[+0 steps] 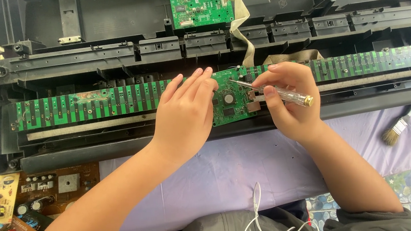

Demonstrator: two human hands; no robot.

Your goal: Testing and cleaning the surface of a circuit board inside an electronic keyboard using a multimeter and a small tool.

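A small green circuit board (232, 102) lies on a long green strip board (87, 106) inside an opened black keyboard chassis (107, 54). My left hand (185, 115) rests flat on the strip board, its fingertips at the small board's left edge. My right hand (288, 101) grips a clear-handled screwdriver (284, 94) with a brass end cap; its metal tip touches the top of the small board.
Another green board (198, 1) with a grey ribbon cable (242, 30) sits at the back. Brown and yellow circuit boards (1, 208) lie at front left. A paintbrush (400, 128) rests on the purple cloth (221, 170) at right. White earphone wires (260, 222) hang near my lap.
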